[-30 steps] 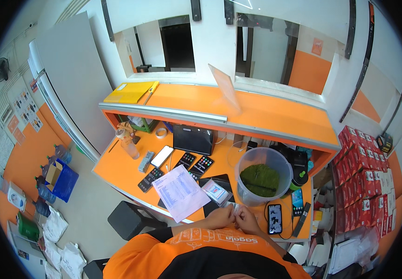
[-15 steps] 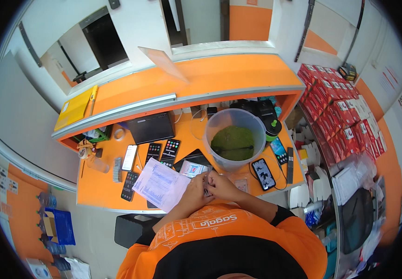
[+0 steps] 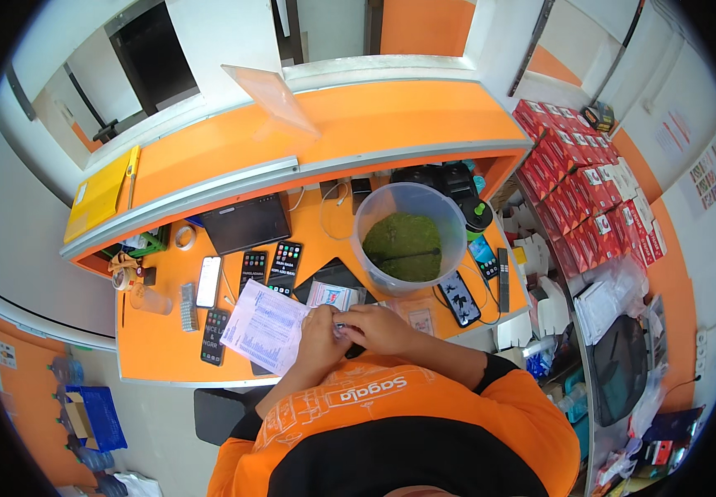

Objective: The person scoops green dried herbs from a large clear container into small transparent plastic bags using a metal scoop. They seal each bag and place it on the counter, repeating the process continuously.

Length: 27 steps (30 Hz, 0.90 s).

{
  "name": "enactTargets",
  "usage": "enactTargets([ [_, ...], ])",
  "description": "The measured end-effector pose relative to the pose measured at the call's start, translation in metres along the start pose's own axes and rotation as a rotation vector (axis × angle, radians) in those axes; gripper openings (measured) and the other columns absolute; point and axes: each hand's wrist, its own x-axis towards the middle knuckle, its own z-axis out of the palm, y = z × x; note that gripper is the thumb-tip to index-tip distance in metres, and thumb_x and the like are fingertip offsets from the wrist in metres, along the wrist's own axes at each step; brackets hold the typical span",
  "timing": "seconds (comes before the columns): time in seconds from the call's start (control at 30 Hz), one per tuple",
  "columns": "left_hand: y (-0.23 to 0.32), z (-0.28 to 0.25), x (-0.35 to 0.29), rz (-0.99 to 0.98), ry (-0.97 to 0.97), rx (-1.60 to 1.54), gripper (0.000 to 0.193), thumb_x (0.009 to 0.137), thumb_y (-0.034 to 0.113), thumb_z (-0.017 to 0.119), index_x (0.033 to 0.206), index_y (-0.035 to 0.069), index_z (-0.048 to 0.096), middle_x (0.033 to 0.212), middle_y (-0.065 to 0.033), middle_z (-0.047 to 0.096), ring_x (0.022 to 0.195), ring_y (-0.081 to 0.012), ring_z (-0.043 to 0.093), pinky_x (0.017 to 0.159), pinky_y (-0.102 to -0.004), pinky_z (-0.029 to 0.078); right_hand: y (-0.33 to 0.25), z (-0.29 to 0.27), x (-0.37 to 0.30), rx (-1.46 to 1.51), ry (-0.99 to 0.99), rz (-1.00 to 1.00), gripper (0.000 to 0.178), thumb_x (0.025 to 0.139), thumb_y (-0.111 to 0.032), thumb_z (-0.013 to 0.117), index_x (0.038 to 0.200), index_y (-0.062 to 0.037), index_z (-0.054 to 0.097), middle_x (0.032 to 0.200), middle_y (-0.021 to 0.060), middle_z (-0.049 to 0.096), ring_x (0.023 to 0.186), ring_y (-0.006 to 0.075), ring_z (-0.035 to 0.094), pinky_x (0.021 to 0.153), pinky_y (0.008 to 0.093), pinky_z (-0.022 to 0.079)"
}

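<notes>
My left hand point(image 3: 316, 335) and my right hand point(image 3: 373, 325) meet close to my body at the desk's near edge. Fingers of both are closed around a small, shiny thing between them, mostly hidden and too small to name. Just beyond the knuckles lies a clear packet with a red and blue label point(image 3: 335, 295). Left of my left hand, a printed paper sheet point(image 3: 258, 331) rests on the desk, with its corner by my wrist. A small clear packet point(image 3: 416, 316) lies right of my right hand.
A translucent tub point(image 3: 364, 228) holding green powder stands beyond my hands. Several phones lie about, one point(image 3: 459, 298) on the right with a cable. A laptop point(image 3: 247, 224) sits under the orange shelf point(image 3: 358, 112). Red boxes point(image 3: 573, 182) are stacked at right.
The whole view has shifted, so the desk's things appear further left and slightly higher. My right fingers have moved over the small thing, which shows less than before.
</notes>
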Motion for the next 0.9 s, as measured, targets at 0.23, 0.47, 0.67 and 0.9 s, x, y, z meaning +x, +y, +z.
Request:
enactTargets([
  [0.23,-0.015,-0.034,-0.007,-0.029,-0.119,-0.153,0.033,0.081,0.01,0.079,0.106,0.006,0.059,0.105,-0.0109,0.062,0.113,-0.0322,0.052,0.097,-0.0387,0.04,0.031,-0.115,0.051,-0.146,0.019,0.044,0.016,0.088,-0.021,0.071,0.093,-0.0064,0.073,0.094,0.0107,0.07,0.087,0.029,0.068,0.077,0.0413,0.054],
  [0.47,-0.035,-0.038,-0.025,-0.348,-0.211,-0.726,0.039,0.094,0.012,0.07,0.127,0.009,0.047,0.111,-0.0075,0.063,0.121,-0.0215,0.053,0.107,-0.0378,0.038,0.143,-0.117,0.098,-0.773,-0.655,0.334,0.025,0.081,-0.023,0.077,0.099,-0.0045,0.076,0.098,0.0161,0.074,0.095,0.0347,0.072,0.079,0.0463,0.057],
  [0.67,-0.022,-0.046,-0.009,-0.404,-0.122,-0.647,0.028,0.093,0.004,0.067,0.115,0.007,0.05,0.113,-0.007,0.056,0.119,-0.02,0.049,0.109,-0.0358,0.033,0.168,-0.092,0.104,-0.814,-0.75,0.199,0.027,0.081,-0.024,0.078,0.097,-0.0025,0.076,0.1,0.0186,0.073,0.097,0.0365,0.071,0.081,0.0474,0.058],
  [0.9,-0.012,-0.045,0.002,-0.409,-0.012,-0.604,0.024,0.089,0.007,0.073,0.107,0.007,0.057,0.106,-0.0052,0.06,0.108,-0.0175,0.055,0.1,-0.0316,0.04,0.164,-0.098,0.106,-0.797,-0.786,0.203,0.025,0.08,-0.018,0.073,0.1,-0.0042,0.077,0.1,0.0182,0.074,0.098,0.0342,0.072,0.083,0.046,0.057],
])
